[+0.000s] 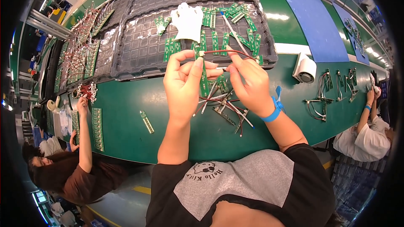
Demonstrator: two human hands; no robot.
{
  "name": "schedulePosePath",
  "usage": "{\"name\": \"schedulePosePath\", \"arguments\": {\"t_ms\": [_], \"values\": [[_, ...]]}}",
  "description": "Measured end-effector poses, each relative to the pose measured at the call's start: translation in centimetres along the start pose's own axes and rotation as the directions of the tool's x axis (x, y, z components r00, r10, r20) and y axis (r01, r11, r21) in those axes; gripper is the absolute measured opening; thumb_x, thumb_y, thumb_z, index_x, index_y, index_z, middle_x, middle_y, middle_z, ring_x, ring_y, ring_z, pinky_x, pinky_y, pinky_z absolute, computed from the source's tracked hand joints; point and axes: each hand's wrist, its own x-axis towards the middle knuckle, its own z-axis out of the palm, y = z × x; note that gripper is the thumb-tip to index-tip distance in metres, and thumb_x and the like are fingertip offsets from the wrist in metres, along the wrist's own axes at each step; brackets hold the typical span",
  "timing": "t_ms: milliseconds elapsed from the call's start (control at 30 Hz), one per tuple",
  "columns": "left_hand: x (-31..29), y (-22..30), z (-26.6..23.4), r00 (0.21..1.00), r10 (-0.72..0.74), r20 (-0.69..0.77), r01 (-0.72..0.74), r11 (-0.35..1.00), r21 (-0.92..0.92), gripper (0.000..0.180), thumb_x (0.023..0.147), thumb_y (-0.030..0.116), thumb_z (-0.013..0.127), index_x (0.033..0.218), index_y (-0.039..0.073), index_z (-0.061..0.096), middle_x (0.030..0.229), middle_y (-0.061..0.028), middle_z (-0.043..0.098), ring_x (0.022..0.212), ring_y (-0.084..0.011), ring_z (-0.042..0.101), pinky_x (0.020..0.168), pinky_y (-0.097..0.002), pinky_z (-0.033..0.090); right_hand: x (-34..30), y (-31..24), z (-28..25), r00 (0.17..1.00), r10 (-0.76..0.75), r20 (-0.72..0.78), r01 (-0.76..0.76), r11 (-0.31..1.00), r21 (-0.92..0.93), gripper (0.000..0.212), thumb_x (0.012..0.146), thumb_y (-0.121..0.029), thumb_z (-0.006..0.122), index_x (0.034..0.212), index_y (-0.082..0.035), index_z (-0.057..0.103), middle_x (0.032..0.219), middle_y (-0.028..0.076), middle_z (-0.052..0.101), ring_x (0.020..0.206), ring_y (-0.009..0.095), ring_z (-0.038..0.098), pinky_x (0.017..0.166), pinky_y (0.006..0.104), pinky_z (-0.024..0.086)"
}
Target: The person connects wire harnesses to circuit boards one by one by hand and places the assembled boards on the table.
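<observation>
My left hand [182, 82] is closed on a narrow green circuit board [204, 85], held upright between thumb and fingers above the bench. From a small white connector at the board's upper end, a dark red cable [225, 51] runs right toward my right hand [254, 86]. My right hand is closed, its index finger against the cable and a small white end near the thumb tip. A blue band circles the right wrist. Below my hands lies a pile of boards with cables [227, 107], partly hidden by the left hand. One loose board [147, 122] rests left of my arm.
Behind my hands, a black compartment tray [143, 54] carries several green boards and a white glove [187, 23]. A small white fan [304, 69] stands right, beyond a blue mat [313, 25]. Wired boards [326, 86] lie farther right. Co-workers sit at both sides.
</observation>
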Motion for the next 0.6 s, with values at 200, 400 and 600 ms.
{"name": "schedulePosePath", "arguments": {"t_ms": [200, 400, 600], "values": [[0.2, -0.2, 0.0, 1.0, -0.001, -0.013, 0.001, 1.0, -0.022, 0.019, 0.089, 0.005, 0.047, 0.103, -0.003, 0.037, 0.082, -0.0193, 0.061, 0.075, -0.0257, 0.064, 0.069, -0.0339, 0.053, 0.0, -0.4, -0.1, 0.997, 0.068, 0.029, -0.07, 0.996, 0.047, 0.031, 0.072, 0.003, 0.056, 0.103, 0.004, 0.057, 0.082, 0.014, 0.058, 0.072, 0.026, 0.057, 0.066, 0.0332, 0.047], [0.4, -0.4, -0.1, 0.999, -0.017, -0.03, 0.016, 0.999, -0.033, 0.018, 0.089, 0.006, 0.046, 0.103, -0.002, 0.038, 0.083, -0.0201, 0.061, 0.073, -0.0266, 0.064, 0.067, -0.0346, 0.054, 0.3, -0.2, -0.2, 0.998, -0.053, 0.022, 0.054, 0.997, -0.056, 0.035, 0.072, 0.001, 0.056, 0.107, 0.001, 0.056, 0.12, 0.024, 0.047, 0.081, 0.028, 0.058, 0.071, 0.0332, 0.048], [0.0, -0.5, 0.4, 0.997, -0.054, 0.049, 0.054, 0.998, 0.017, 0.019, 0.088, 0.003, 0.047, 0.103, -0.003, 0.038, 0.083, -0.0168, 0.061, 0.076, -0.0247, 0.064, 0.07, -0.0313, 0.052, 0.4, -0.8, -0.2, 0.968, 0.204, 0.149, -0.187, 0.975, -0.119, 0.041, 0.073, -0.002, 0.058, 0.113, 0.001, 0.051, 0.136, 0.031, 0.017, 0.088, 0.033, 0.057, 0.07, 0.0356, 0.049]]}}
